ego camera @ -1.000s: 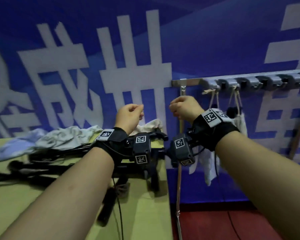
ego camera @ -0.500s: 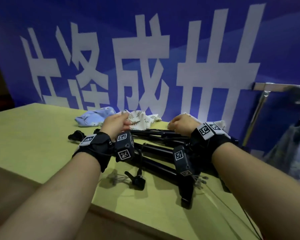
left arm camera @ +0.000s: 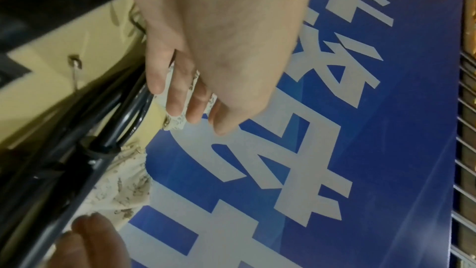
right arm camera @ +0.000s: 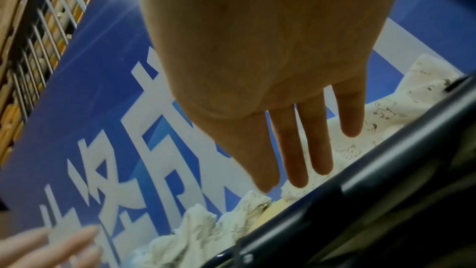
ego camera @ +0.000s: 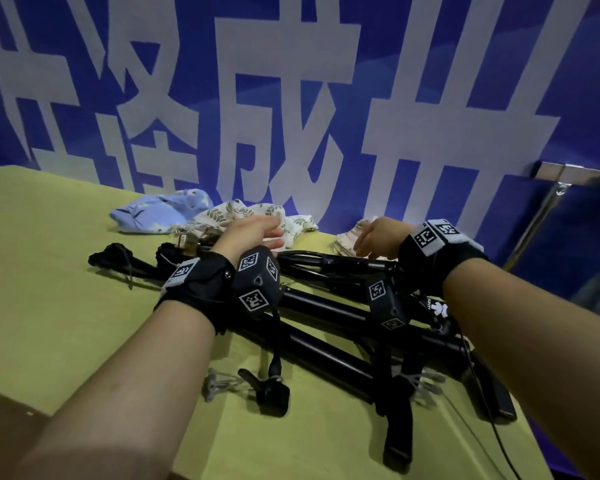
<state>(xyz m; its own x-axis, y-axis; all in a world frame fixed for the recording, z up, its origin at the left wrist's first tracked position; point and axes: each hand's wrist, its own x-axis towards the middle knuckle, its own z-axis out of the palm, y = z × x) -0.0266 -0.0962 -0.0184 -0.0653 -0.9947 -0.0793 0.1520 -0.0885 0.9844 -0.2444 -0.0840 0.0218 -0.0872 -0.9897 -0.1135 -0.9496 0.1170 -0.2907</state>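
Observation:
My left hand point(ego camera: 253, 233) hovers over a leaf-printed white cloth point(ego camera: 257, 216) at the back of the yellow-green table point(ego camera: 49, 289); its fingers point(left arm camera: 177, 97) are straight and hold nothing. My right hand point(ego camera: 378, 235) reaches over a pale printed cloth point(ego camera: 347, 239) near the table's back right, its fingers point(right arm camera: 296, 150) extended above the cloth point(right arm camera: 381, 121). Whether either hand touches its cloth I cannot tell. Black folded tripod legs point(ego camera: 326, 306) lie under both wrists.
A light blue cloth point(ego camera: 156, 211) lies left of the leaf cloth. A blue banner point(ego camera: 291, 98) with white characters stands right behind the table. A metal rail point(ego camera: 575, 174) juts out at the right. A cable point(ego camera: 478, 393) and small black parts lie near the front edge.
The view has swung left and down from the hook rail to the table. Both hands, fists a second ago, have uncurled and moved forward over the cloths.

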